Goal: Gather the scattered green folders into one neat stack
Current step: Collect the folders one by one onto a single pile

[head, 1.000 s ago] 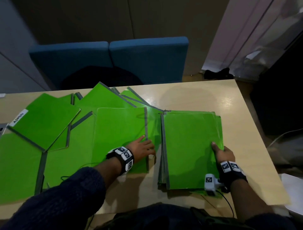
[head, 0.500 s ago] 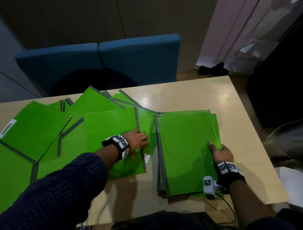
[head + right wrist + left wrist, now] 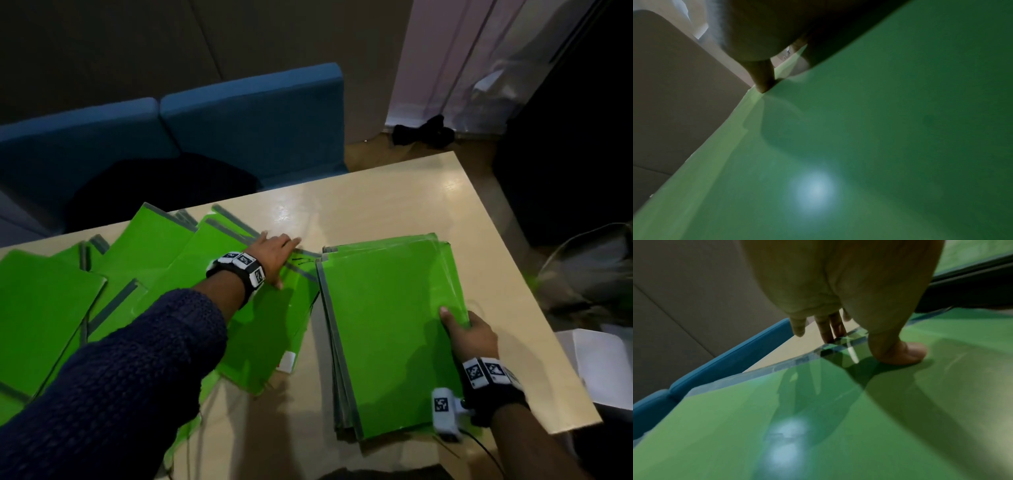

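Observation:
A stack of green folders (image 3: 387,329) with grey spines lies on the right of the table (image 3: 394,192). My right hand (image 3: 460,325) grips the stack's right edge, thumb on the top folder (image 3: 859,146); its other fingers are hidden. Loose green folders (image 3: 144,260) overlap across the left half. My left hand (image 3: 284,245) reaches to the far corner of a loose folder (image 3: 260,329) just left of the stack. The left wrist view shows its straight fingers (image 3: 828,332) touching the grey spine and its thumb pressing the green cover (image 3: 818,418).
Two blue chairs (image 3: 253,113) stand behind the table's far edge. White sheets (image 3: 599,366) and a pale bag (image 3: 589,267) sit off the table's right edge. A dark object (image 3: 424,132) lies on the floor beyond. Bare tabletop shows at the far right.
My left hand moved away from me, from the loose folder's near spine up to its far corner beside the stack. The right hand stayed on the stack's right edge.

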The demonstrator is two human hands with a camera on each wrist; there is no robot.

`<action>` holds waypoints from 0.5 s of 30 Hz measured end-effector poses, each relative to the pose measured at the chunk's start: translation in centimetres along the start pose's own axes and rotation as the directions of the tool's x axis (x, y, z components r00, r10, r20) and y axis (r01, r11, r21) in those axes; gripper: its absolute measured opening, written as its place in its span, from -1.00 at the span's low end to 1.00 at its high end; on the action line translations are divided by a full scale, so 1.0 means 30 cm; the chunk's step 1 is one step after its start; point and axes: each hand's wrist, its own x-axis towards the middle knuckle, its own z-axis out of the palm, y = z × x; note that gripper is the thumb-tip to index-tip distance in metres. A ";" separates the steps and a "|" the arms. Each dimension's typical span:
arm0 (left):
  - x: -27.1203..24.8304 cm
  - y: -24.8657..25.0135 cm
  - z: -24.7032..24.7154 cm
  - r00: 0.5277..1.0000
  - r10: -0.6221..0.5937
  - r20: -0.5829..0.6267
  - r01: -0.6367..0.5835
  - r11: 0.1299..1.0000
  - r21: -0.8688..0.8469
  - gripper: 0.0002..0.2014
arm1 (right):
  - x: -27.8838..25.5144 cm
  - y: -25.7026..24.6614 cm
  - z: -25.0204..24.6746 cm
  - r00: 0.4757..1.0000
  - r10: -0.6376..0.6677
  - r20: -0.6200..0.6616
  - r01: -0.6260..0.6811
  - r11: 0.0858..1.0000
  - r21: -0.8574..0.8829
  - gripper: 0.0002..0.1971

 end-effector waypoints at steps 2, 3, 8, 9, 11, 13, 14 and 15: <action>0.018 -0.005 -0.021 1.000 0.009 -0.026 -0.009 1.000 -0.017 -0.12 | -0.003 0.000 -0.013 1.000 0.004 0.003 -0.005 0.999 0.045 -0.39; 0.022 -0.007 -0.032 0.999 0.025 -0.041 -0.026 0.999 -0.027 -0.24 | -0.003 0.006 -0.020 1.000 -0.004 0.001 0.004 0.998 0.059 -0.47; -0.041 -0.065 -0.128 0.992 -0.005 -0.130 -0.018 0.985 -0.171 -0.49 | 0.005 0.031 -0.046 1.000 -0.024 0.018 0.021 0.991 0.128 -0.53; -0.067 -0.084 -0.158 0.989 -0.016 -0.146 -0.013 0.980 -0.198 -0.50 | 0.007 0.032 -0.049 0.999 -0.023 0.030 0.019 0.991 0.131 -0.54; -0.133 -0.123 -0.227 0.984 -0.031 -0.175 -0.013 0.969 -0.247 -0.52 | 0.011 0.033 -0.048 0.999 -0.019 0.039 0.014 0.992 0.125 -0.55; -0.208 -0.147 -0.303 0.972 -0.025 -0.232 -0.050 0.948 -0.314 -0.58 | 0.010 0.024 -0.039 0.999 -0.026 0.042 0.021 0.993 0.116 -0.50; -0.249 -0.150 -0.346 0.963 -0.028 -0.269 -0.071 0.932 -0.354 -0.63 | 0.009 0.018 -0.033 0.999 -0.020 0.047 0.015 0.994 0.106 -0.49; -0.289 -0.149 -0.388 0.951 -0.041 -0.306 -0.089 0.912 -0.401 -0.67 | 0.005 0.011 -0.027 0.998 -0.013 0.058 0.008 0.996 0.091 -0.49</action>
